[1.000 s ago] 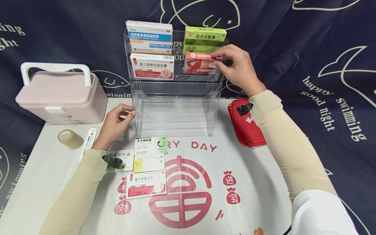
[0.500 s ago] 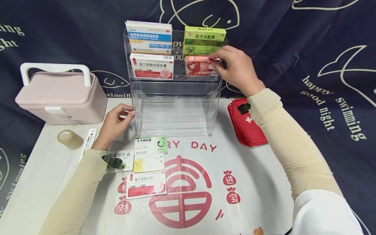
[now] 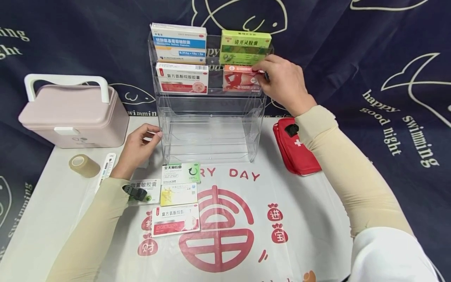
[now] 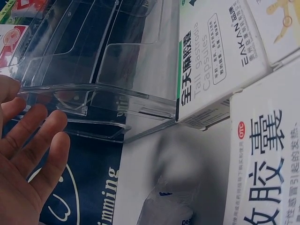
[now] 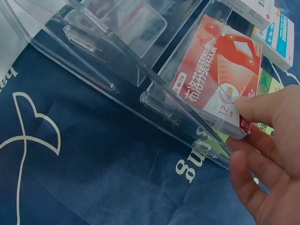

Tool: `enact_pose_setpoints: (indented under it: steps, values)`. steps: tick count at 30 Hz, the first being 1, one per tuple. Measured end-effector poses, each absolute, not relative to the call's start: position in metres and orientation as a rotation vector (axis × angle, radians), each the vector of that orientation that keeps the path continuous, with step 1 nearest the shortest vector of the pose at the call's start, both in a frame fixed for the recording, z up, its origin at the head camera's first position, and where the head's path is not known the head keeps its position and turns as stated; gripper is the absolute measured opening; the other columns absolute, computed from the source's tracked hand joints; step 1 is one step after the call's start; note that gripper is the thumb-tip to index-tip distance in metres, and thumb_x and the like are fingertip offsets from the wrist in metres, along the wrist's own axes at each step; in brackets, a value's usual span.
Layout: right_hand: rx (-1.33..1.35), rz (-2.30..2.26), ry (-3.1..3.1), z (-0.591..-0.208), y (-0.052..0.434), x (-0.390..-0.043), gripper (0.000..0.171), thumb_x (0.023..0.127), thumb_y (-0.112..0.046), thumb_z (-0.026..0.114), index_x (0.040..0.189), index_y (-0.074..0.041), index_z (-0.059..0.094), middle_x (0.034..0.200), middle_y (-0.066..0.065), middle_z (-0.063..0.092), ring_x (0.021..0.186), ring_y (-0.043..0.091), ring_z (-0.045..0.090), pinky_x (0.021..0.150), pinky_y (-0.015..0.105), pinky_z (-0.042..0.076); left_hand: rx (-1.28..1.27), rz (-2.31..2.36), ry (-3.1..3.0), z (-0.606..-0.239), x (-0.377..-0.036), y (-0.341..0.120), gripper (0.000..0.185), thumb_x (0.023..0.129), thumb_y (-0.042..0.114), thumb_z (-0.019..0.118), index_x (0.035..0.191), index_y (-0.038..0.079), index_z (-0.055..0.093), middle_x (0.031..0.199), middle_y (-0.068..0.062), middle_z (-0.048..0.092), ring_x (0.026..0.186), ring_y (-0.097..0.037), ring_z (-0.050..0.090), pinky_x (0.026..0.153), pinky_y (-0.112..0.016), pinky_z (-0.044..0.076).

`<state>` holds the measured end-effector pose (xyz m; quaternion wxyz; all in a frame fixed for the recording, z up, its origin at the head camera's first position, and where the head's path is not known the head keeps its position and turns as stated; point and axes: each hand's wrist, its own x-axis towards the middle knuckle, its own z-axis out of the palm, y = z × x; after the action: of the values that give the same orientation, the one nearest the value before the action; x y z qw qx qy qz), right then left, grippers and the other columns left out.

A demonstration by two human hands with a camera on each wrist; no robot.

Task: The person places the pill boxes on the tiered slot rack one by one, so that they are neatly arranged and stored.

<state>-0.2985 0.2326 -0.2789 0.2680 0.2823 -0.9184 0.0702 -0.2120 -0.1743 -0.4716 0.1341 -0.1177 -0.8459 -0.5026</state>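
Pinching a red-orange medicine box (image 3: 237,80) between thumb and fingers, the right hand (image 3: 284,83) holds it in the second-from-top tier of a clear rack (image 3: 211,105), toward its right side. The left hand (image 3: 138,148) touches the rack's left edge, fingers relaxed and slightly bent.

Red box (image 3: 238,79) slightly lower in clear rack (image 3: 211,105); fingers (image 3: 265,65) of right hand (image 3: 286,80) lowered with it.
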Motion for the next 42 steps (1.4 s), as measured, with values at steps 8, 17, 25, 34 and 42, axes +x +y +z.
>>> enact_pose_setpoints:
  steps: [8, 17, 25, 34, 42]
  values:
    - [0.748, 0.234, -2.489, -0.279, 0.233, -0.297, 0.017, 0.096, -0.014, 0.068, 0.110, -0.010, 0.077, 0.109, 0.006, 0.068, 0.090, 0.024, 0.064, 0.076, 0.049, 0.054, -0.329, -1.463, -2.451, -0.471, -0.212, -0.174, 0.026, 0.101, 0.028, 0.066, 0.114, 0.006, 0.067, 0.110, -0.006, 0.069, 0.090, -0.007, 0.062, 0.075, -0.021, 0.048]
    - [0.876, 0.854, -2.466, -0.306, 0.232, -0.275, 0.022, 0.089, -0.009, 0.080, 0.110, -0.010, 0.079, 0.106, 0.000, 0.074, 0.096, 0.012, 0.067, 0.089, 0.032, 0.049, -0.323, -1.449, -2.465, -0.472, -0.211, -0.175, 0.026, 0.101, 0.028, 0.065, 0.115, 0.006, 0.067, 0.110, -0.006, 0.068, 0.091, -0.007, 0.062, 0.075, -0.021, 0.048]
    - [0.969, 1.092, -2.592, -0.356, 0.225, -0.240, 0.024, 0.089, -0.010, 0.081, 0.113, -0.011, 0.077, 0.105, -0.003, 0.074, 0.092, 0.010, 0.068, 0.067, 0.030, 0.052, -0.317, -1.461, -2.456, -0.471, -0.212, -0.174, 0.025, 0.101, 0.028, 0.066, 0.114, 0.006, 0.067, 0.110, -0.007, 0.069, 0.090, -0.003, 0.061, 0.075, -0.021, 0.048]
    - [1.031, 1.284, -2.737, -0.426, 0.194, -0.212, 0.020, 0.090, -0.009, 0.080, 0.110, -0.008, 0.077, 0.108, 0.003, 0.074, 0.089, 0.013, 0.068, 0.079, 0.043, 0.056, -0.327, -1.469, -2.462, -0.471, -0.211, -0.170, 0.025, 0.102, 0.026, 0.064, 0.115, 0.005, 0.067, 0.113, -0.010, 0.069, 0.092, -0.004, 0.061, 0.075, -0.021, 0.047]
    - [1.037, 1.093, -2.863, -0.472, 0.144, -0.190, 0.019, 0.093, -0.014, 0.075, 0.112, -0.009, 0.077, 0.096, -0.006, 0.073, 0.077, 0.004, 0.063, 0.070, 0.025, 0.053, -0.311, -1.474, -2.444, -0.469, -0.211, -0.171, 0.025, 0.101, 0.026, 0.066, 0.113, 0.005, 0.067, 0.109, -0.009, 0.070, 0.089, -0.003, 0.061, 0.073, -0.020, 0.047]
